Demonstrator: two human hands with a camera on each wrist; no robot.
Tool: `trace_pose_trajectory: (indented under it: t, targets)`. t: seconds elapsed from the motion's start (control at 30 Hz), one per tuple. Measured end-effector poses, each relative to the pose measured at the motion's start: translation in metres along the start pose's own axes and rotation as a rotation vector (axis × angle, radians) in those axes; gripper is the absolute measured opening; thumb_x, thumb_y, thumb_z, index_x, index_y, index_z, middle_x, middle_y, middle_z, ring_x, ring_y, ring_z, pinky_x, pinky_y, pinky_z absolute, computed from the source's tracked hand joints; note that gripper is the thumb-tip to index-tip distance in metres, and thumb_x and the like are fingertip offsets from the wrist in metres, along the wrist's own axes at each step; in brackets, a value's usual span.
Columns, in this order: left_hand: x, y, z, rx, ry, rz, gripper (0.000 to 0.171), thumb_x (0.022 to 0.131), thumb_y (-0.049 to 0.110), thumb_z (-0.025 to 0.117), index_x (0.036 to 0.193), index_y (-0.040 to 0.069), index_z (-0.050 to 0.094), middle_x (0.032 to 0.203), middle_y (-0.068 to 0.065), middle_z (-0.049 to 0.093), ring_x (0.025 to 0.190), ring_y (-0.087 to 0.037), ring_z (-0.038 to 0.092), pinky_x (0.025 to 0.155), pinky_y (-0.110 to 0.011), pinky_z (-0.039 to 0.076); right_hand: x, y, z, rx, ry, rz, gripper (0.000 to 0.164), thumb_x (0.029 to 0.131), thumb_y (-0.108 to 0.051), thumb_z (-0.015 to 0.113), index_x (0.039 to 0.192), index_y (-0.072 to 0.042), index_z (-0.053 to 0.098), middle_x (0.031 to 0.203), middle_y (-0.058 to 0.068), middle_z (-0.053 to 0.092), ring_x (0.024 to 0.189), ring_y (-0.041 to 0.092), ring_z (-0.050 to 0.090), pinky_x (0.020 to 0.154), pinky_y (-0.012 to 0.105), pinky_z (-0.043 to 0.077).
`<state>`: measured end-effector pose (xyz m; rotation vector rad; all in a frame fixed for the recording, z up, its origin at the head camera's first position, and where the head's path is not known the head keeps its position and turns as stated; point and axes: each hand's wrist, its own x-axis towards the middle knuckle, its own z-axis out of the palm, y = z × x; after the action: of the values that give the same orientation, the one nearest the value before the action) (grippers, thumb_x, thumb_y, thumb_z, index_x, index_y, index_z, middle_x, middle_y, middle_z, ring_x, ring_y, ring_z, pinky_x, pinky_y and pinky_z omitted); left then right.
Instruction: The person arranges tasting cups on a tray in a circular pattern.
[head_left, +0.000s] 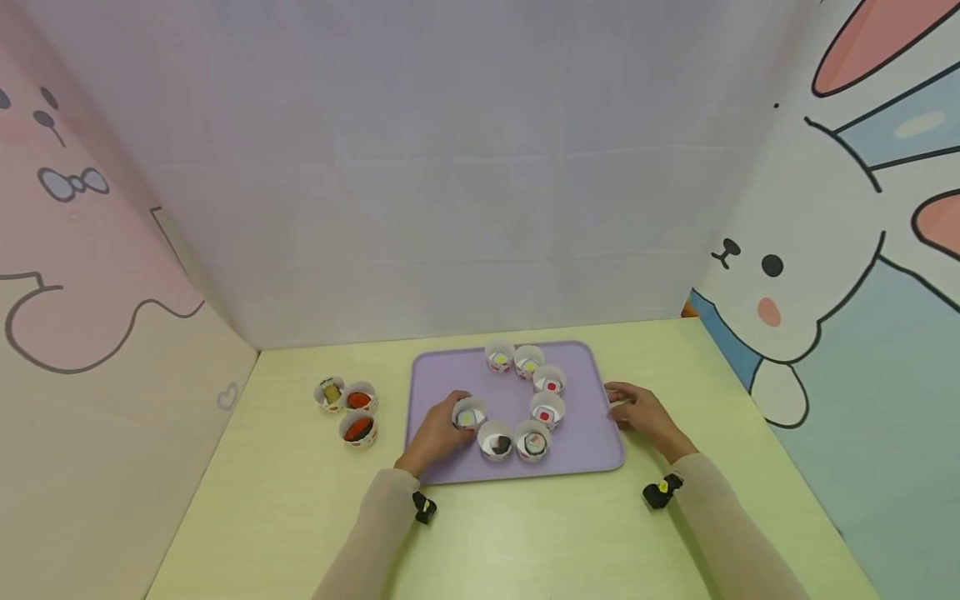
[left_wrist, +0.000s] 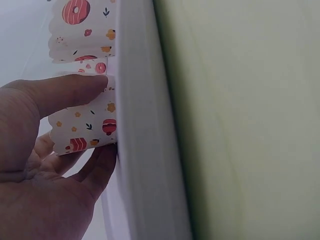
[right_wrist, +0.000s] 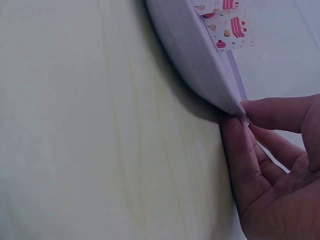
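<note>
My left hand (head_left: 437, 435) holds a white paper cup (head_left: 469, 414) between thumb and fingers at the left part of the purple tray (head_left: 446, 373). In the left wrist view this cup (left_wrist: 82, 122) shows cake and flower prints and a scalloped rim, with its base low behind the tray's edge (left_wrist: 145, 130). My right hand (head_left: 645, 417) is at the tray's right side. The right wrist view shows its thumb and fingers pinching the tray rim (right_wrist: 200, 65). Several similar cups curve across the tray, including one with dark contents (head_left: 496, 442) and one with a red-centred piece (head_left: 547, 412).
Left of the tray, three more cups stand grouped on the pale yellow table (head_left: 285, 517): one with a yellowish piece (head_left: 330, 393) and two with orange-red pieces (head_left: 359, 428). A white cloth wall (head_left: 480, 208) rises behind, and printed cartoon panels (head_left: 810, 275) flank the table.
</note>
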<state>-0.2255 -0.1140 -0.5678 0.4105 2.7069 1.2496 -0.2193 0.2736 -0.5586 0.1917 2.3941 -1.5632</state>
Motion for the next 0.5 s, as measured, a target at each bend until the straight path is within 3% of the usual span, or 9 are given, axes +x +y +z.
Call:
trace_pose_trajectory:
  t: [0.33, 0.5]
  targets:
    - [-0.004, 0.002, 0.0, 0.014, -0.039, 0.008, 0.065, 0.078, 0.009, 0.08, 0.136, 0.008, 0.051, 0.125, -0.015, 0.064, 0.114, -0.029, 0.06, 0.098, -0.049, 0.047, 0.001, 0.001, 0.0, -0.004, 0.004, -0.009, 0.058, 0.09, -0.004, 0.062, 0.146, -0.003, 0.044, 0.135, 0.025, 0.049, 0.104, 0.024, 0.062, 0.08, 0.032, 0.057]
    - [-0.006, 0.004, 0.0, 0.02, -0.05, 0.034, 0.062, 0.077, 0.007, 0.08, 0.133, 0.008, 0.052, 0.122, -0.013, 0.065, 0.113, -0.029, 0.061, 0.099, -0.05, 0.047, -0.015, -0.021, 0.0, -0.002, -0.015, -0.016, 0.058, 0.09, 0.0, 0.06, 0.145, 0.004, 0.042, 0.134, 0.032, 0.047, 0.107, 0.034, 0.061, 0.084, 0.04, 0.057]
